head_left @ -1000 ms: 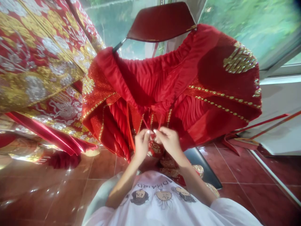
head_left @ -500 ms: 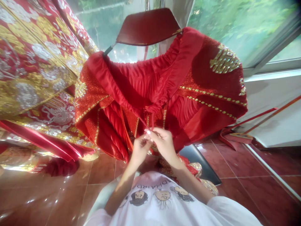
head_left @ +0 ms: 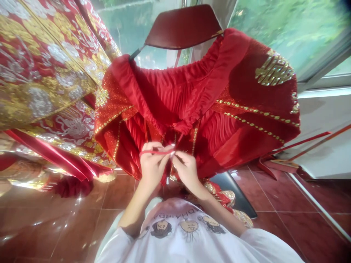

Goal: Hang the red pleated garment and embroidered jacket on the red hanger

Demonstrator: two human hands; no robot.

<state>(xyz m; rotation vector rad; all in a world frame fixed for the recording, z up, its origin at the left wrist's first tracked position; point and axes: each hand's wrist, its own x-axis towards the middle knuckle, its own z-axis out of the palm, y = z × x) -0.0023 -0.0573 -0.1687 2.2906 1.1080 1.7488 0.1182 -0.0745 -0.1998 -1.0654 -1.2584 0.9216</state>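
Observation:
A red skirt [head_left: 241, 54] with a gathered waistband, gold beading and a sequinned emblem is draped around a chair in front of me. From the front of its waistband comes a thin red drawstring [head_left: 157, 152]. My left hand [head_left: 153, 164] is closed on the drawstring, which lies across its fingers. Close beside it, my right hand [head_left: 186, 166] pinches the same drawstring, with the fingertips of both hands almost touching. The exact crossing of the string between the fingertips is too small to make out.
The dark red chair back [head_left: 183, 27] rises behind the waistband. On the left hangs a red, gold and silver embroidered garment [head_left: 41, 80]. A black chair seat [head_left: 233, 193] shows below the skirt. Red straps [head_left: 274, 166] lie by the white wall at right, under the windows.
My left hand has moved left and turned, and the drawstring now lies across its fingers. My right hand has shifted slightly down. The view has shifted, so the skirt appears farther right.

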